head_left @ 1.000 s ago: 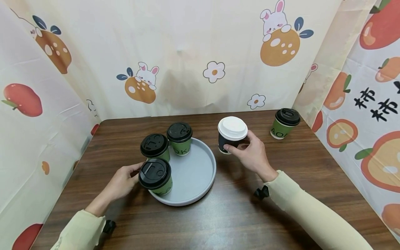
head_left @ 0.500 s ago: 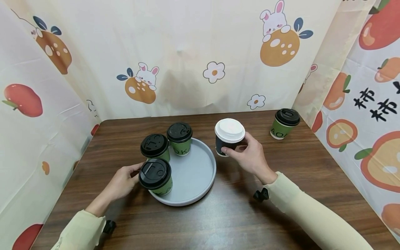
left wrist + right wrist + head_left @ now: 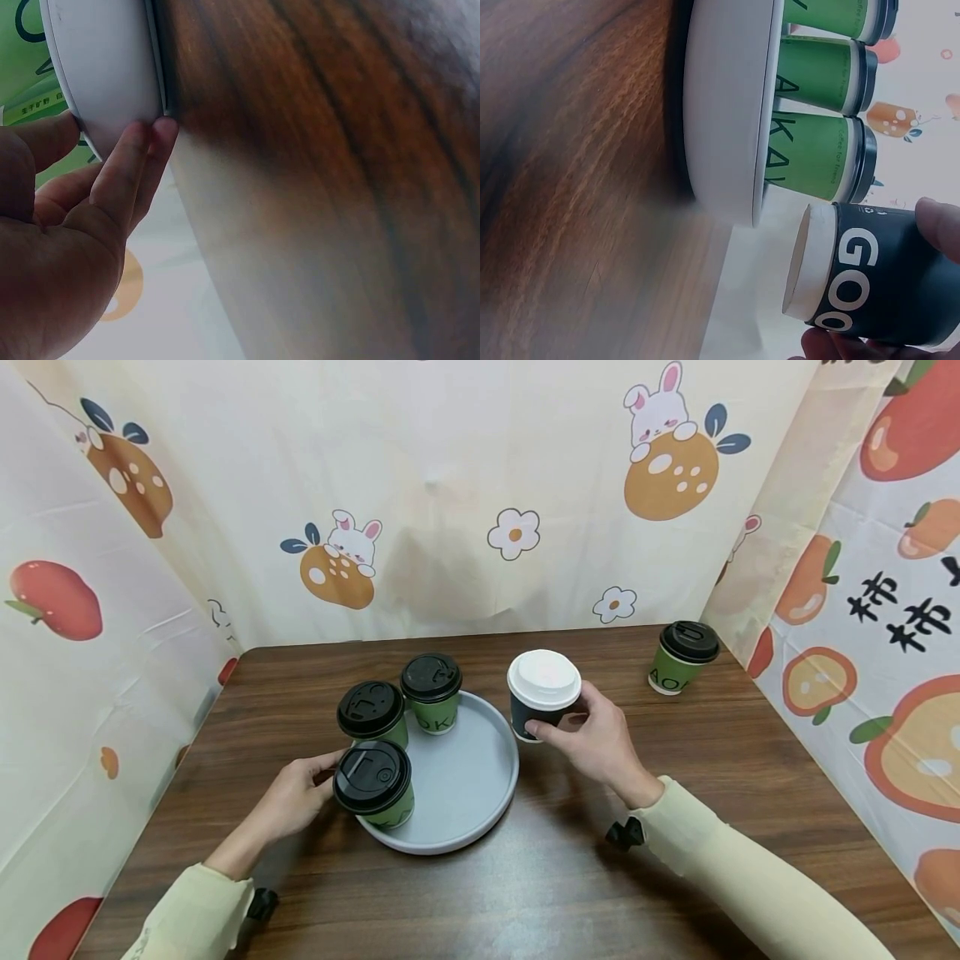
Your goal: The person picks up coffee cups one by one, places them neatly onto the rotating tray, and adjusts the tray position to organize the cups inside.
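Note:
My right hand (image 3: 598, 737) grips a dark paper cup (image 3: 534, 711) with a white lid, upright near the tray's right rim. In the right wrist view the cup's (image 3: 881, 274) underside shows, raised off the table, with white "GOO" lettering on its side. My left hand (image 3: 296, 795) pinches the left rim of a round grey tray (image 3: 465, 777); in the left wrist view the thumb lies over the rim and the fingers (image 3: 124, 176) press its outer wall. Along the tray's left side stand a near green cup (image 3: 375, 779), a middle one (image 3: 372, 710) and a back one (image 3: 432, 689), all black-lidded.
Another green cup (image 3: 681, 656) with a black lid stands at the back right of the wooden table (image 3: 525, 893). Printed cloth (image 3: 450, 468) hangs behind the table and along both sides.
My right hand has moved the dark cup left and slightly toward me, up to the tray's right rim. The left hand, tray and green cups have stayed put.

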Tool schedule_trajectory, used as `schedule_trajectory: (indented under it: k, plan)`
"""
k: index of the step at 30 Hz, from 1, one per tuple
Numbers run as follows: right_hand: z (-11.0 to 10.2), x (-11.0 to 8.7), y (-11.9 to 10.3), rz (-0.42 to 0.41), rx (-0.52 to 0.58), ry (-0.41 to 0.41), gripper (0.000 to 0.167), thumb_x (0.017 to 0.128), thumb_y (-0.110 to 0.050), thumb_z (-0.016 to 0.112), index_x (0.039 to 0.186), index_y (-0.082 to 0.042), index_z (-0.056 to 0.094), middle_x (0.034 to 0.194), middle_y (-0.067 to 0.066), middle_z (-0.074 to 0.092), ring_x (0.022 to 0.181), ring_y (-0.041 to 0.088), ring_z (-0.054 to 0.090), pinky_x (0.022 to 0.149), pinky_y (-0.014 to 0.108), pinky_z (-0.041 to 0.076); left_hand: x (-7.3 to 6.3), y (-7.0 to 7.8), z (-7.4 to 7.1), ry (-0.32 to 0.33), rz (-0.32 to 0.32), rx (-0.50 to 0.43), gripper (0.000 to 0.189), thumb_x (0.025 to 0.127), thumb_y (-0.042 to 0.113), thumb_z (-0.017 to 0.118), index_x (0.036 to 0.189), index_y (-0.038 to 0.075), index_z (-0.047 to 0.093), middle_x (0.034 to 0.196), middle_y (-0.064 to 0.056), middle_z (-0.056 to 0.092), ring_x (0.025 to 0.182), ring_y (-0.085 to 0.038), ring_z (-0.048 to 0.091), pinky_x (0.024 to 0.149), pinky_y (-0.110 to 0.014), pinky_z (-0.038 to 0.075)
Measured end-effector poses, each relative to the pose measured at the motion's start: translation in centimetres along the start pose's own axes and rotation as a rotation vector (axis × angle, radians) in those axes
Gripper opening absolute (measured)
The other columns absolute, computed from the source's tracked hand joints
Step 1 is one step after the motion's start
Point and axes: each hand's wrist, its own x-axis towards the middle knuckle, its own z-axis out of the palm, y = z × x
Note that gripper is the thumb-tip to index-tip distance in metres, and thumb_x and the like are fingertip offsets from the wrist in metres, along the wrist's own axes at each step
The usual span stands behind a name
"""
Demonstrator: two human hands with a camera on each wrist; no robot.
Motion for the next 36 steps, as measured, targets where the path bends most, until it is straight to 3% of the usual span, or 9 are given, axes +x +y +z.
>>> schedule_trajectory:
  k: [5,15,23,36]
  plan:
    - [0.2,-0.2,-0.2,-0.002,-0.006,-0.008,0.065,0.074,-0.026,0.095,0.128,-0.010,0.063,0.110,0.005,0.072,0.100,0.019,0.067,0.087,0.039,0.056,0.0,0.0,0.0,0.002,-0.002,0.001,0.045,0.103,0.014,0.063,0.146,0.002,0.057,0.139,-0.020,0.062,0.132,-0.040,0.054,0.101,-0.059,0.047]
    - [0.4,-0.5,-0.5,-0.022,0.016,-0.033,0.065,0.073,-0.025,0.095,0.128,-0.010,0.063,0.107,0.004,0.072,0.099,0.019,0.066,0.090,0.049,0.055,0.0,-0.1,0.1,0.003,-0.001,-0.002,0.045,0.103,0.015,0.063,0.146,0.002,0.057,0.138,-0.020,0.062,0.131,-0.040,0.054,0.101,-0.059,0.047]
    - [0.6,-0.8,-0.8,-0.044,0.007,-0.053,0.064,0.073,-0.027,0.095,0.127,-0.011,0.063,0.107,0.003,0.071,0.099,0.018,0.066,0.089,0.043,0.055,0.1,-0.5,0.2,-0.004,-0.009,0.002,0.045,0.104,0.016,0.062,0.147,0.002,0.056,0.139,-0.020,0.061,0.132,-0.041,0.053,0.101,-0.059,0.047]
    - [1.0,-1.2,-1.2,-0.070,0.018,-0.073,0.064,0.072,-0.025,0.096,0.126,-0.013,0.064,0.108,0.000,0.072,0.098,0.016,0.066,0.087,0.045,0.055,0.0,-0.5,0.1,-0.005,-0.010,-0.002,0.045,0.104,0.015,0.062,0.147,0.001,0.055,0.140,-0.020,0.061,0.134,-0.041,0.051,0.102,-0.059,0.045]
